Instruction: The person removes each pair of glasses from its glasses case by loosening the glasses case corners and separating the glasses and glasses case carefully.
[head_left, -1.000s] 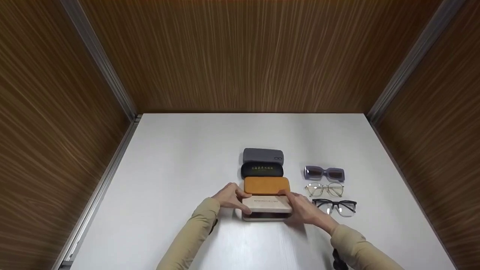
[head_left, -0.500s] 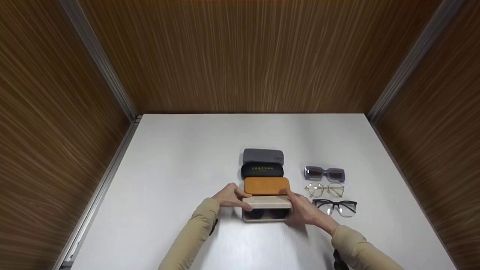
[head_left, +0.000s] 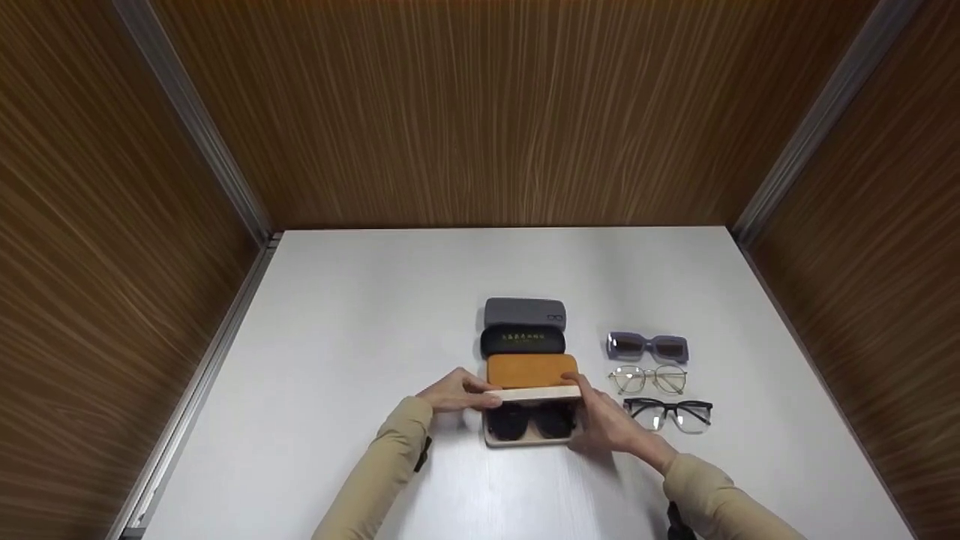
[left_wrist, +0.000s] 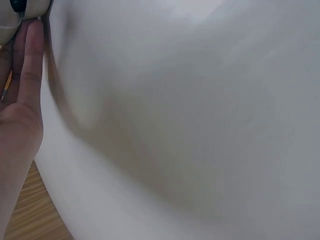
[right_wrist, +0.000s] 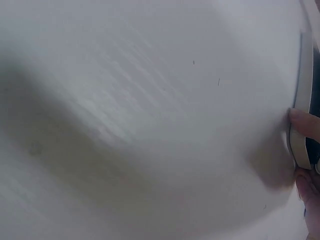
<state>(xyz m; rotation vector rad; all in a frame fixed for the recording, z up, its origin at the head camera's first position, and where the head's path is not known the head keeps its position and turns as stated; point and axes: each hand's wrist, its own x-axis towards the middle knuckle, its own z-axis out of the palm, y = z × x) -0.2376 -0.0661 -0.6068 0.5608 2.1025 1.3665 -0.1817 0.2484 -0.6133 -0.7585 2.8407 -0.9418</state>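
Note:
A cream glasses case lies partly open, its lid raised and tilted back. Dark sunglasses show inside it. At the lid's left end my left hand grips the edge between thumb and fingers. My right hand holds the case's right end, one finger up near the lid's corner. In the left wrist view the left hand reaches the case's corner. The right wrist view catches only fingers against the case's rim.
Behind the cream case sit an orange case, a black case and a grey case, stacked in a row. To the right lie purple sunglasses, thin-framed glasses and black-framed glasses. Wood-grain walls enclose the white table.
The cream case's lid has swung up and back, uncovering the dark sunglasses inside. My left hand has risen slightly with the lid; the right hand has stayed nearly in place.

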